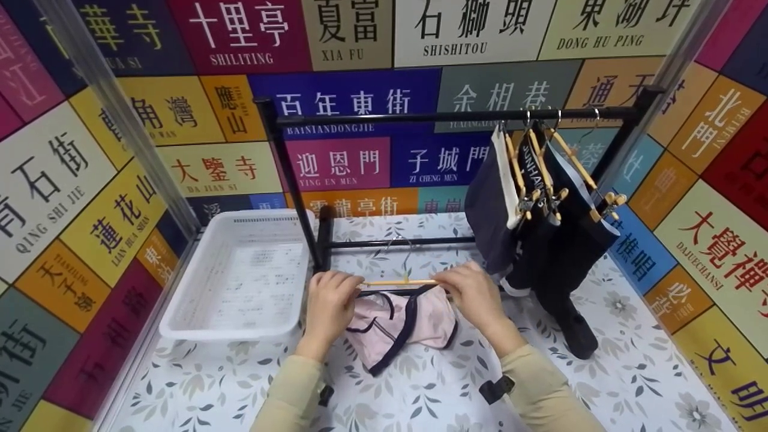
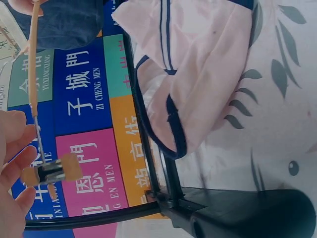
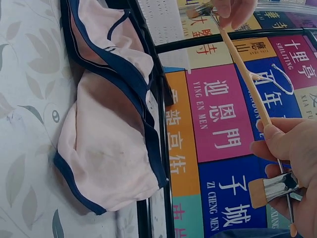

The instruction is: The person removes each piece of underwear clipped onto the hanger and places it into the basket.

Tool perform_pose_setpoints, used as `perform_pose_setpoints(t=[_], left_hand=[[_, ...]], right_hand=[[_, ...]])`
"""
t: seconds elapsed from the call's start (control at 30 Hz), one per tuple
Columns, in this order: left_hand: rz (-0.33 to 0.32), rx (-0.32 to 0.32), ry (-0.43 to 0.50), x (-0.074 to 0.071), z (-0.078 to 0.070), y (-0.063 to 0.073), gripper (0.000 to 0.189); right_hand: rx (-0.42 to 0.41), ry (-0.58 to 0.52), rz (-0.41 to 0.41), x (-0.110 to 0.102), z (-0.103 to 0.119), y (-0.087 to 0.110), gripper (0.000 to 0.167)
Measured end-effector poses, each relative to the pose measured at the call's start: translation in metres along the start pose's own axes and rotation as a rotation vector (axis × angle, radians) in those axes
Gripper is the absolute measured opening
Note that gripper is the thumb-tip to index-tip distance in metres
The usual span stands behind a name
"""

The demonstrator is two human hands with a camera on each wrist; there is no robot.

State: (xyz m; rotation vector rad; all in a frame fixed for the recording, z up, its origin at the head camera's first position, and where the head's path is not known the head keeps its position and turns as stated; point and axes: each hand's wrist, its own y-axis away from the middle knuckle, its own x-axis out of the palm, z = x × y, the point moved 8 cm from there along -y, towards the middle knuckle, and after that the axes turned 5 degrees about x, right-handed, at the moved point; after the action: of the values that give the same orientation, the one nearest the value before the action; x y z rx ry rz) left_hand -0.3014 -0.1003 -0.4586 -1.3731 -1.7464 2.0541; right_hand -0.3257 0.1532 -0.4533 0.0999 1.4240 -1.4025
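Note:
A light wooden clip hanger [image 1: 390,282] with a metal hook is held level between both hands above the table. My left hand [image 1: 330,306] grips its left end; in the left wrist view a clip [image 2: 52,169] with wooden pads sits by those fingers. The right hand [image 1: 475,297] pinches the other end between thumb and fingers, beside a second clip [image 3: 275,188] in the right wrist view. Below the hanger, pale pink shorts [image 1: 384,330] with navy trim lie crumpled on the table, apart from the clips.
A black garment rack [image 1: 420,118] stands behind, with several dark garments [image 1: 552,240] on clip hangers at its right. A white plastic basket [image 1: 180,300] stands to the left. Leaf-patterned cloth [image 1: 210,384] covers the table, and sign-printed panels [image 1: 354,96] enclose it.

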Motion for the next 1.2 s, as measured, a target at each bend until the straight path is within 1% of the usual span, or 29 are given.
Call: perform_pose_setpoints(t=[0.13,0.2,0.27,0.4,0.53,0.63,0.73,0.8,0.87,1.03,1.1,1.2], left_hand=[[-0.018,0.028,0.008,-0.005,-0.006,-0.004,0.026],[-0.033,0.048,0.016,-0.007,-0.01,-0.005,0.026],[-0.034,0.06,0.028,-0.007,-0.014,-0.006,0.024],[0.003,0.068,0.044,0.003,-0.021,-0.001,0.022],[0.069,0.07,0.043,0.019,-0.026,0.009,0.027],[0.131,0.068,0.031,0.032,-0.029,0.018,0.027],[0.207,0.051,0.017,0.046,-0.03,0.025,0.026],[0.267,0.024,0.011,0.054,-0.029,0.03,0.026],[0.336,-0.016,0.009,0.062,-0.027,0.036,0.028],[0.517,-0.119,0.006,0.079,-0.023,0.048,0.05],[0.57,-0.143,0.003,0.083,-0.023,0.05,0.059],[0.626,-0.165,0.012,0.089,-0.025,0.052,0.069]], right_hand=[[0.035,0.025,-0.025,-0.007,-0.007,-0.002,0.017],[0.052,0.036,-0.042,-0.011,-0.01,-0.004,0.018],[0.07,0.041,-0.057,-0.014,-0.014,-0.006,0.018],[0.083,0.054,-0.081,-0.02,-0.018,-0.007,0.018],[0.051,0.078,-0.115,-0.028,-0.016,-0.008,0.017],[0.022,0.086,-0.147,-0.033,-0.013,-0.009,0.016],[0.015,0.085,-0.169,-0.037,-0.013,-0.01,0.015],[0.024,0.082,-0.174,-0.039,-0.015,-0.011,0.015],[0.029,0.086,-0.176,-0.041,-0.016,-0.011,0.015],[0.042,0.106,-0.17,-0.046,-0.02,-0.01,0.016],[0.045,0.117,-0.172,-0.048,-0.022,-0.01,0.014],[0.042,0.143,-0.187,-0.052,-0.026,-0.009,0.012]])
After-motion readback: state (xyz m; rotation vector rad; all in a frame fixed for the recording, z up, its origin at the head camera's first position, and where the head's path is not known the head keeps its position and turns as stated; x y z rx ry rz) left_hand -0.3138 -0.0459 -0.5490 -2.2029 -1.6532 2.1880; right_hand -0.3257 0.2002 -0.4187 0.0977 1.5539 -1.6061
